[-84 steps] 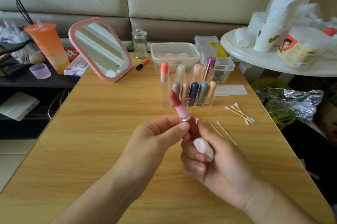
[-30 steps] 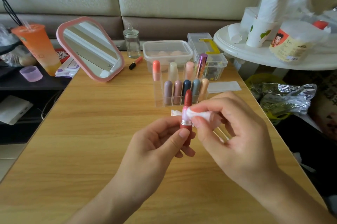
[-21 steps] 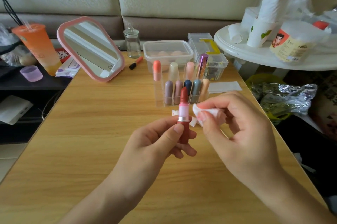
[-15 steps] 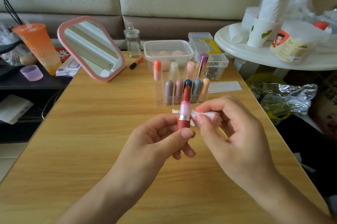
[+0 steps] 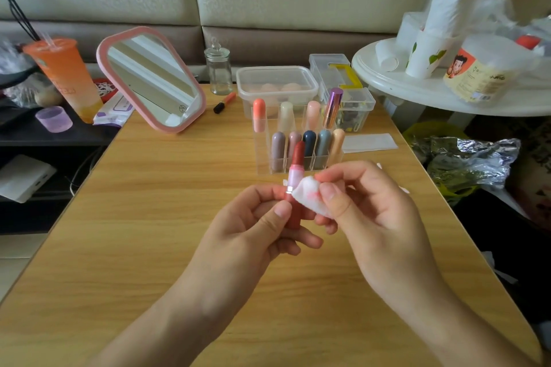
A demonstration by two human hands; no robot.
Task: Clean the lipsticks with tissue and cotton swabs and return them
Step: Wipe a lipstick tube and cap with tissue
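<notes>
Two pinches by clear acrylic rack (image 5: 263, 162): left hand (image 5: 253, 229) on base of uncapped red lipstick (image 5: 295, 175), right hand (image 5: 372, 217) on white tissue wad (image 5: 308, 195). Prob. light, slick, w/ soft bullet (grip base).

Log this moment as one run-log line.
phase: wiping | left hand: holds uncapped red lipstick upright | right hand: pinches pink-stained tissue at its collar | organizer: other lipsticks standing behind

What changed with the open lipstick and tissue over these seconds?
The right hand raised the tissue from low beside the lipstick and now pinches it against the silver collar; a pink smear shows. The lipstick went from tilted left to nearly upright. The left hand kept gripping its base; the organizer stayed put.
</notes>
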